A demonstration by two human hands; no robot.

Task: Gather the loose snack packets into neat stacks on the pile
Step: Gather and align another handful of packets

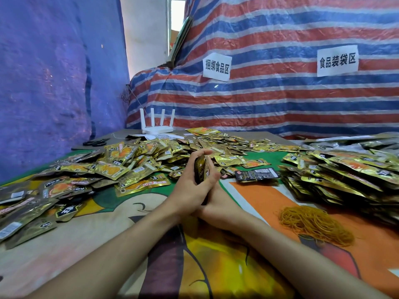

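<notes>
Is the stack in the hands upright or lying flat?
Upright: the stack stands on edge, gripped by the left hand, right hand at its base.

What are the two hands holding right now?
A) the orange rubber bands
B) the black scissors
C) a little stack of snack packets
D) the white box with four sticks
C: the left hand and right hand grip a small stack of packets upright between them, while the scissors, rubber bands and white router lie apart from both hands.
</notes>
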